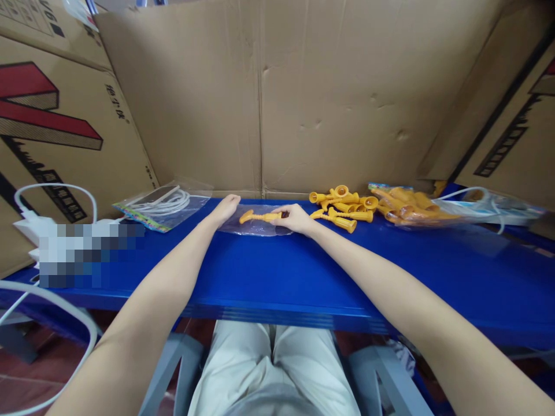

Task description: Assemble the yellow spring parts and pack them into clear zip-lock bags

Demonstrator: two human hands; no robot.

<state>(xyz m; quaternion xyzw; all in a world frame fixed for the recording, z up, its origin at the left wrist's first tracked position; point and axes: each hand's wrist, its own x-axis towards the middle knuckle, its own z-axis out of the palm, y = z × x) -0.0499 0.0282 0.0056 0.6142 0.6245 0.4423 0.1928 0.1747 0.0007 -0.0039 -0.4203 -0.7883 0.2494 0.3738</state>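
1. Left hand [225, 208]: fingers straight, pressed together, lying flat on the left edge of the clear bag [254, 229].
2. Right hand [298, 218]: fingers curled, pinching the right end of the yellow toy horn [259, 217].
3. Yellow toy horn: lies sideways at the clear bag, between both hands, on the blue table [277, 277]; inside or on top, cannot tell.
4. Loose yellow horns [344, 207]: a pile at 3 o'clock of the right hand.
5. Packed horn bag [403, 209]: 3 o'clock of that pile.
6. Bagged white cable [167, 203]: 9 o'clock of the left hand.

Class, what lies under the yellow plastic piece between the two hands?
A clear plastic bag on the blue table; the right hand covers one end of the yellow piece.
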